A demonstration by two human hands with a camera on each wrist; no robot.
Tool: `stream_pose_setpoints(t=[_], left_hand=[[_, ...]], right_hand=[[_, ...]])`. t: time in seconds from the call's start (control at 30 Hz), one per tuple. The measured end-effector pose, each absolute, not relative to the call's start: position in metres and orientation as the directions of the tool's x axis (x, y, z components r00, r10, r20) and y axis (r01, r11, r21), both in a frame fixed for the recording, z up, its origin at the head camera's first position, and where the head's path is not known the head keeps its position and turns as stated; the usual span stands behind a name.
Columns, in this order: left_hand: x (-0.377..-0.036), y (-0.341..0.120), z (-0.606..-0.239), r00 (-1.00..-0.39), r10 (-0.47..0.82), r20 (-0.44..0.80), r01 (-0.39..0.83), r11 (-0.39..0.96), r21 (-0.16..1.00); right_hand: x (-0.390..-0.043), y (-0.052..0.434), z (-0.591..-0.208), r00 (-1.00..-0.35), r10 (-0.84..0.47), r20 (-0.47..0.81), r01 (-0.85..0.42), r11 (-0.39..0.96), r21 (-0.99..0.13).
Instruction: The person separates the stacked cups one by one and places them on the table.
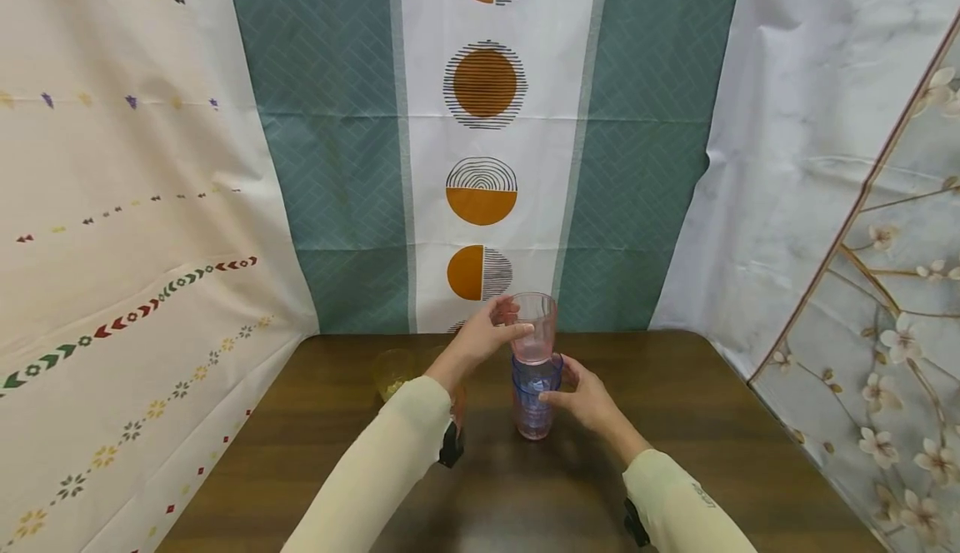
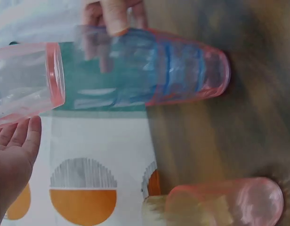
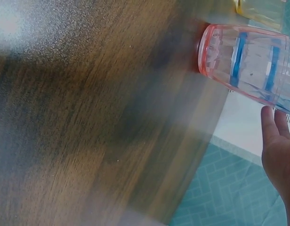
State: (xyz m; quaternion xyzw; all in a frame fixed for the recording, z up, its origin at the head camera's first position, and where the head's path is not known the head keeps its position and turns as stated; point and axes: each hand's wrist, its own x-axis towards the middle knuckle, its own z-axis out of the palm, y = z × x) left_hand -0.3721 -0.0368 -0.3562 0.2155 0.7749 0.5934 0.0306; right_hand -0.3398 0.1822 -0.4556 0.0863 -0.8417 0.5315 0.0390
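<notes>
My left hand point(image 1: 480, 341) holds a clear pink cup point(image 1: 538, 320) upright, thumb on the near side and fingers round the left. Straight below it stands a stack: blue-tinted clear cups point(image 1: 536, 376) nested in another pink cup point(image 1: 532, 430), which rests on the table. In the left wrist view a small gap shows between the raised cup's thick base point(image 2: 55, 75) and the top blue cup point(image 2: 121, 66). My right hand point(image 1: 590, 403) grips the upper part of the stack from the right, thumb in front and fingers behind.
Left of the stack, a further pink cup point(image 2: 258, 202) stands on the brown wooden table point(image 1: 600, 495), partly behind my left forearm in the head view. A yellow cup point(image 1: 392, 374) is farther left. Patterned cloths point(image 1: 645, 161) hang behind the table and at both sides.
</notes>
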Motion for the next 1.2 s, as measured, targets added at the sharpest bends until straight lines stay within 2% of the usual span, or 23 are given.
stream_pose_setpoints(t=[0.2,0.53,0.83,1.2], left_hand=[[-0.376,-0.054,-0.341,-0.9,0.359,0.247,0.317,0.151,0.936],[-0.37,-0.1,-0.322,-0.911,0.307,0.276,0.339,0.173,0.925],[-0.361,-0.166,-0.336,-0.94,0.208,0.271,0.319,0.248,0.915],[-0.341,-0.238,-0.365,-0.962,0.109,0.25,0.271,0.287,0.919]], right_hand=[[-0.342,0.183,-0.453,-0.98,-0.103,0.168,-0.196,0.419,-0.886],[-0.344,0.181,-0.449,-0.978,-0.099,0.185,-0.21,0.435,-0.876],[-0.333,0.184,-0.457,-0.987,-0.073,0.14,-0.158,0.437,-0.885],[-0.336,0.18,-0.458,-0.981,-0.087,0.173,-0.193,0.421,-0.886]])
